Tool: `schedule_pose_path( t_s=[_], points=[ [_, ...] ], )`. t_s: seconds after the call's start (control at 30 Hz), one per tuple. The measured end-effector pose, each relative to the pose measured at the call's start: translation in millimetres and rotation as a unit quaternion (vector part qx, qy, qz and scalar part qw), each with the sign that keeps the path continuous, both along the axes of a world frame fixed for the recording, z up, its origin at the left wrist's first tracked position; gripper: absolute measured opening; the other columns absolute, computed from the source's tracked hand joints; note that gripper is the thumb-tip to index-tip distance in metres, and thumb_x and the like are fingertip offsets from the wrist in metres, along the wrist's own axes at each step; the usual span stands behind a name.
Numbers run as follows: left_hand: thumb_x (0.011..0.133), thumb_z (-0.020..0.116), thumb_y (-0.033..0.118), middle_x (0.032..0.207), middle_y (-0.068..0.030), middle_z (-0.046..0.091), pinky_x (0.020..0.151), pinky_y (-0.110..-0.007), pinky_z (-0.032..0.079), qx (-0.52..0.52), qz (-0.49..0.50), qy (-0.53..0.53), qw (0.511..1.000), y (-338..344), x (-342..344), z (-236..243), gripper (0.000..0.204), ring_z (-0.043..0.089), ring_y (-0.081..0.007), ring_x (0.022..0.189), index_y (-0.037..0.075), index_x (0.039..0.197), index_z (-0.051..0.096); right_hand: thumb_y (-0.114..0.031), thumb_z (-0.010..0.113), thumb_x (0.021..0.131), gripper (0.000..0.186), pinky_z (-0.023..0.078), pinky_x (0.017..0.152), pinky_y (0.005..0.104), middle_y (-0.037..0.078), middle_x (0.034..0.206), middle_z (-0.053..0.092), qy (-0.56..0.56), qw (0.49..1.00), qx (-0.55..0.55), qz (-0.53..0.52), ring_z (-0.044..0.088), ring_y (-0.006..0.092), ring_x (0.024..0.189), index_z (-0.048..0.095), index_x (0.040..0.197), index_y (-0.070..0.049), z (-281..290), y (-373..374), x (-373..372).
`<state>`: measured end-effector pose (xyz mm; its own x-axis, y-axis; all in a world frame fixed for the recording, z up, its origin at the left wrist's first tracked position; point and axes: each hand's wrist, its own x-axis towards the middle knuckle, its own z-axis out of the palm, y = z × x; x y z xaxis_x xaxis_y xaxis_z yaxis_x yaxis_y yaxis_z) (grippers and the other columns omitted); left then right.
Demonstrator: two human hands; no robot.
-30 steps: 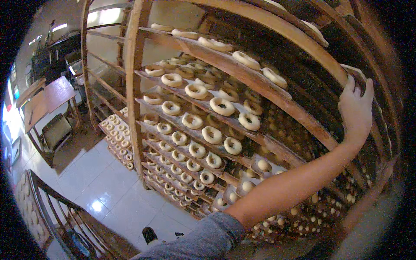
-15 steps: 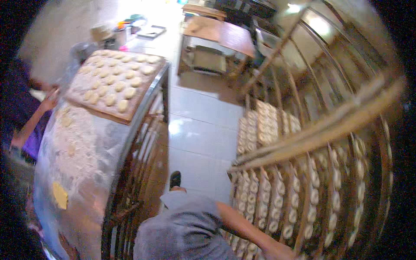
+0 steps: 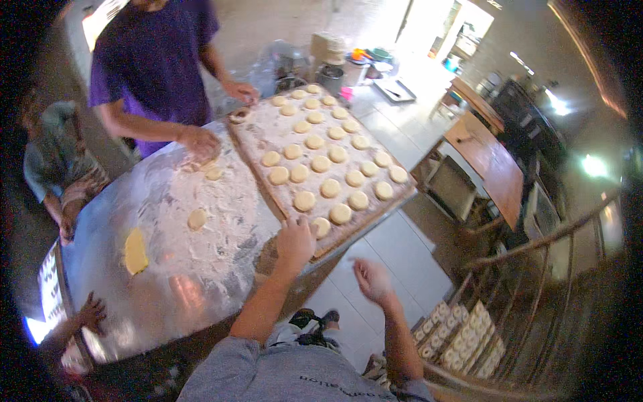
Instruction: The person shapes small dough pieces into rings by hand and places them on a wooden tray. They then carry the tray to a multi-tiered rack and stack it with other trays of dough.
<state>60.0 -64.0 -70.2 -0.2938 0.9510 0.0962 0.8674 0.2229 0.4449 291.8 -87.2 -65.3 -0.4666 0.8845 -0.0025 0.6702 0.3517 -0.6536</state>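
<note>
My left hand [image 3: 297, 240] is at the near corner of a floured wooden board [image 3: 266, 189], its fingers curled down beside a dough round [image 3: 321, 228]. What they close on, if anything, is hidden. My right hand [image 3: 375, 281] is in the air over the floor, off the board's near edge; motion smears its fingers. Several pale dough rounds [image 3: 320, 164] lie in rough rows on the board. On the metal table [image 3: 161, 295] beside it are spread flour [image 3: 207, 251], a loose dough round [image 3: 197, 220] and a yellow dough piece [image 3: 136, 252].
Across the table, a person in purple [image 3: 157, 67] has one hand on dough in the flour and the other by the board. Another person [image 3: 63, 161] sits at far left; someone's hand [image 3: 92, 313] reaches over the near-left table. A rack [image 3: 536, 295] with ring-shaped dough stands right, a wooden table [image 3: 485, 157] behind.
My view has swung left from the rack to the table and board. Both my hands now show; the left has come to the board's corner. The person in purple is in fuller view.
</note>
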Motion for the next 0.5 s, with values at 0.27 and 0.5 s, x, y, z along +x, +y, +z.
schedule_pose_path(
  t_s=[0.27, 0.5],
  points=[
    [0.092, 0.055, 0.021, 0.103, -0.0195, 0.057, 0.084, -0.043, 0.049, 0.008, -0.144, -0.062, 0.988, 9.2, 15.5, -24.7, 0.024, 0.058, -0.0353, 0.097, 0.002, 0.106, 0.055, -0.011, 0.061, 0.074, 0.028, 0.042, 0.090, 0.0492, 0.019, 0.098, 0.061, -0.173, 0.932, 0.278, 0.154, 0.055, 0.0391, 0.099, 0.060, 0.101, -0.005, -14.0, 165.4, -64.1],
    [0.087, 0.066, 0.017, 0.109, -0.0161, 0.062, 0.082, -0.038, 0.052, 0.083, 0.217, -0.328, 0.916, -77.2, -19.7, 35.7, 0.031, 0.064, -0.0318, 0.095, 0.003, 0.113, 0.056, -0.019, 0.065, 0.083, 0.026, 0.049, 0.075, 0.0434, 0.016, 0.092, 0.063, -0.099, 0.945, -0.058, 0.305, 0.061, 0.0359, 0.087, 0.055, 0.100, -0.003, 70.6, 152.7, -118.1]
  ],
)
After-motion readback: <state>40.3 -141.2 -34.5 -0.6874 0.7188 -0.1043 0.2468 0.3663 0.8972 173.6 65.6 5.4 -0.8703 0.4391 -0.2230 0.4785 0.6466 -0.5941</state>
